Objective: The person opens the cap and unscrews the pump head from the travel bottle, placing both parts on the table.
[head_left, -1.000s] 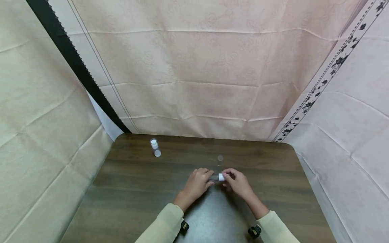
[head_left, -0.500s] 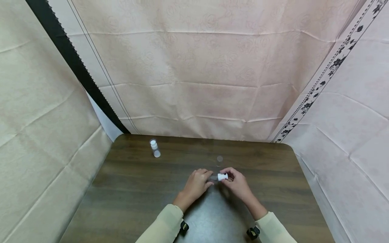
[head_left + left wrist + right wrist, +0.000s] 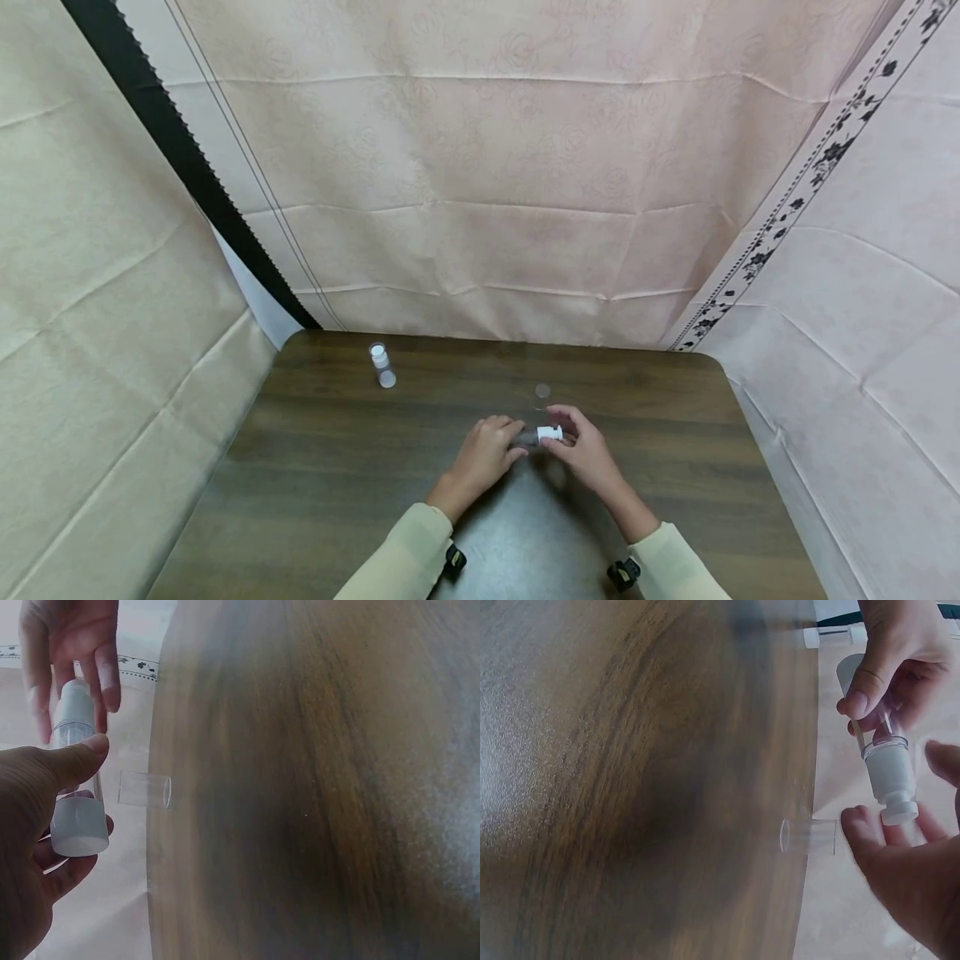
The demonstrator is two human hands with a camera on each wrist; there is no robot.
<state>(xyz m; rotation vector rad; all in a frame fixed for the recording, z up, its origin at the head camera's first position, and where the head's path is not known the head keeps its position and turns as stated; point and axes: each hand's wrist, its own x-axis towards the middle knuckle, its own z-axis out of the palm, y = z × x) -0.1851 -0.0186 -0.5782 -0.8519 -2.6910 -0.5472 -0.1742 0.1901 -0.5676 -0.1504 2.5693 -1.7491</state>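
Observation:
My left hand (image 3: 486, 454) grips a small clear pump bottle (image 3: 550, 433) by its body, tilted on its side above the table. The bottle has a white base (image 3: 79, 827), a white collar (image 3: 891, 771) and a white pump head (image 3: 900, 811), which points toward my right hand (image 3: 591, 457). In the right wrist view the fingers of that hand are spread around the pump head, with the thumb standing off from it. Beyond the hands a clear cylindrical cap (image 3: 144, 789) stands on the table.
A second pump bottle (image 3: 382, 367) stands near the far left edge of the brown wooden table (image 3: 322, 483). Pale cloth curtains (image 3: 480, 192) hang behind the table and at both sides.
My right hand's fingers, on the bottle's white top a second ago, have come off and spread apart, uncovering the pump head. My left hand has kept its grip in place.

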